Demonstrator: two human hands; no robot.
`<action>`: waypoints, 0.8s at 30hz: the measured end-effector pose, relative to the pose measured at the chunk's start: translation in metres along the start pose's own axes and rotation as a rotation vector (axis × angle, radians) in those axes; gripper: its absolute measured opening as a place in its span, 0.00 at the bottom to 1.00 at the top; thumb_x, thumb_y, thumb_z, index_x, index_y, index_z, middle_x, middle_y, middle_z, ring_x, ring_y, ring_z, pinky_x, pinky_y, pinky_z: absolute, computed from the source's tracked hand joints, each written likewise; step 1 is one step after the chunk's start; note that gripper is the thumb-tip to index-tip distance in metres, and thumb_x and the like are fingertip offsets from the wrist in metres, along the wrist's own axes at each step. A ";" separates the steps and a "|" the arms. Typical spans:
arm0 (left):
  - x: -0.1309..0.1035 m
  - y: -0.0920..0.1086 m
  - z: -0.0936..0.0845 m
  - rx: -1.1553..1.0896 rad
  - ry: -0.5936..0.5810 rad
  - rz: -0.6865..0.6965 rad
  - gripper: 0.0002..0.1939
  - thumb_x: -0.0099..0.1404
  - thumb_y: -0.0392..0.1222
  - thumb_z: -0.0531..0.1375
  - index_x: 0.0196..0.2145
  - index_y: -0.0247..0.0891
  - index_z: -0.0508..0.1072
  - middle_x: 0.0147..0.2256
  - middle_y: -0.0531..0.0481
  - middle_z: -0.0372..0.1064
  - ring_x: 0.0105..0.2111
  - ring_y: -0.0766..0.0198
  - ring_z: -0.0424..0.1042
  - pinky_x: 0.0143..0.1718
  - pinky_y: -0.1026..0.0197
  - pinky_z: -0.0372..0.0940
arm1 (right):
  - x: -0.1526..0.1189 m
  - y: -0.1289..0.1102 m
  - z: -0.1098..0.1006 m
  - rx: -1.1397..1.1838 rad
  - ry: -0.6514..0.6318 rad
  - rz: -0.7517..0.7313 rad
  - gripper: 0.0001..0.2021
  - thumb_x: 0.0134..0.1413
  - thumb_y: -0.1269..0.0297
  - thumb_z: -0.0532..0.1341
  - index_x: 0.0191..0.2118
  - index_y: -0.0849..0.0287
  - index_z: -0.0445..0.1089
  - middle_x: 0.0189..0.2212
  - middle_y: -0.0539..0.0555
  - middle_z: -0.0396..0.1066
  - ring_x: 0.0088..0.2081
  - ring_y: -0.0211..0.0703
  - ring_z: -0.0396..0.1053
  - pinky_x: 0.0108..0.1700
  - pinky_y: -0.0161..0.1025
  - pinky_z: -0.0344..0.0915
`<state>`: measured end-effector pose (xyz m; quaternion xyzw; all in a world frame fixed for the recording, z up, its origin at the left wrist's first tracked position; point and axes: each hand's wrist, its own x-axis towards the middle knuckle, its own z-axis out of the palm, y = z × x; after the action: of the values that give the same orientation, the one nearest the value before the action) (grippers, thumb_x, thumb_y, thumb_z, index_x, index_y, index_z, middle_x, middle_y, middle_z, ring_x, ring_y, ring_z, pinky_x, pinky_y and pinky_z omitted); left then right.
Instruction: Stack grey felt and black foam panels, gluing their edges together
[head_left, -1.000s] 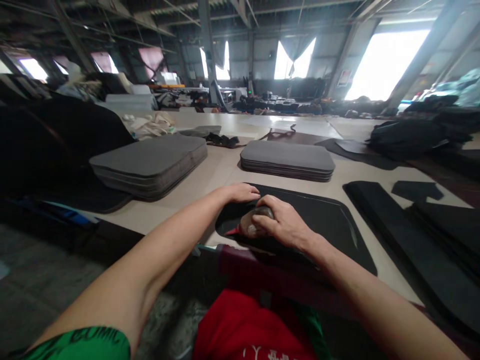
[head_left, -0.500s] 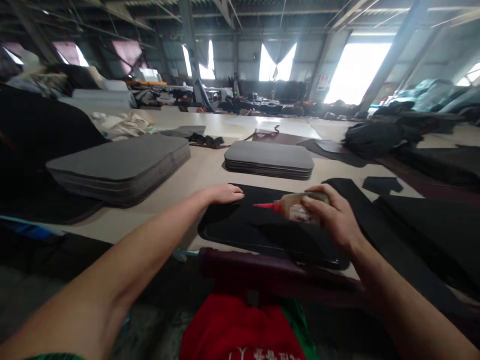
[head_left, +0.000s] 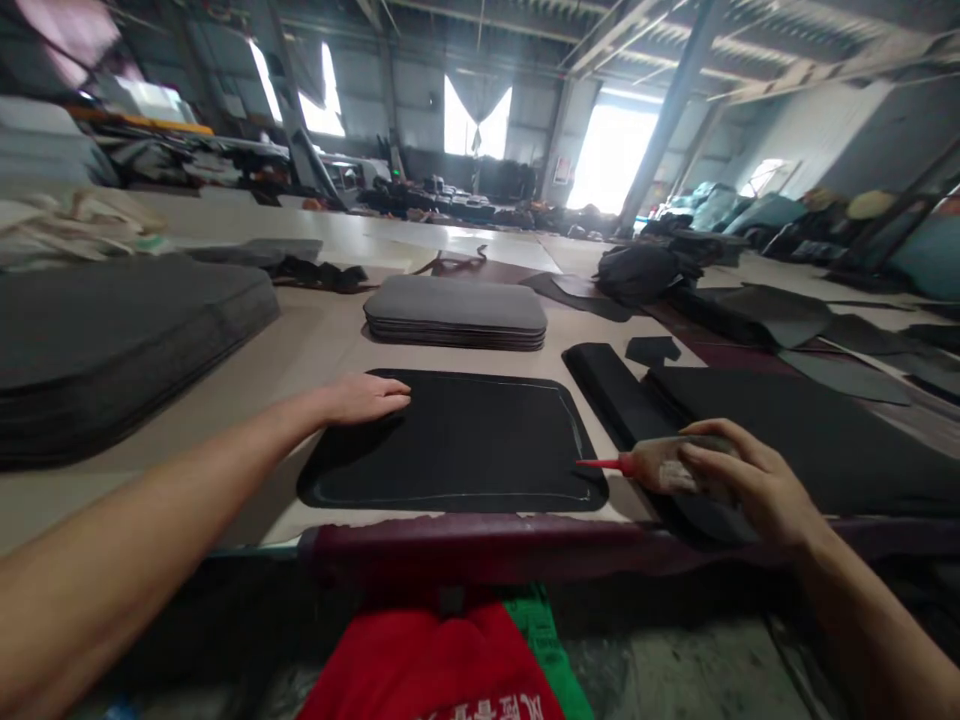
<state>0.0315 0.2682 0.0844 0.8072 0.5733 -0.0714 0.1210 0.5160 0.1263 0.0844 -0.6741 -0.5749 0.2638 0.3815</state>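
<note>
A black panel with rounded corners (head_left: 465, 440) lies flat near the table's front edge, with a thin pale line along its borders. My left hand (head_left: 366, 398) rests on its far left corner, fingers stretched out flat. In my right hand (head_left: 739, 475) is a squeeze bottle (head_left: 671, 465) with a red pointed nozzle, tilted sideways. Its tip points left, at the panel's right side; whether it touches the surface I cannot tell.
Behind the panel stands a stack of grey panels (head_left: 456, 308), and a thicker grey stack (head_left: 127, 340) is at left. Black folded strips (head_left: 611, 395) and a black sheet pile (head_left: 817, 430) lie at right. Dark red material (head_left: 480, 550) hangs over the front edge.
My view has turned to the right. The bottle in my right hand has moved from above the panel's middle to its right side. My left hand stays on the panel's far left corner.
</note>
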 end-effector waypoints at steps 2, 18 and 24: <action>0.000 0.000 0.000 0.000 -0.003 -0.010 0.35 0.66 0.58 0.43 0.63 0.40 0.67 0.63 0.46 0.63 0.62 0.49 0.63 0.64 0.53 0.55 | -0.004 0.005 -0.005 -0.043 0.006 -0.004 0.23 0.49 0.44 0.66 0.44 0.55 0.71 0.32 0.53 0.74 0.32 0.48 0.70 0.29 0.38 0.65; 0.002 -0.007 0.007 -0.017 0.026 0.020 0.38 0.65 0.62 0.43 0.62 0.38 0.67 0.62 0.44 0.64 0.61 0.48 0.65 0.63 0.52 0.57 | 0.008 0.007 0.024 0.311 0.225 0.017 0.19 0.45 0.49 0.69 0.41 0.53 0.71 0.29 0.51 0.71 0.28 0.46 0.67 0.24 0.38 0.62; -0.013 -0.026 -0.001 -0.292 0.266 0.052 0.35 0.63 0.65 0.49 0.57 0.41 0.72 0.57 0.48 0.71 0.56 0.52 0.70 0.59 0.60 0.61 | 0.036 -0.023 0.035 0.999 0.347 0.217 0.10 0.51 0.56 0.63 0.38 0.54 0.71 0.38 0.56 0.73 0.32 0.50 0.72 0.30 0.44 0.69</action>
<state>0.0027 0.2649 0.0860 0.7978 0.5677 0.1230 0.1617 0.4824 0.1699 0.0867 -0.4997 -0.2348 0.4278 0.7156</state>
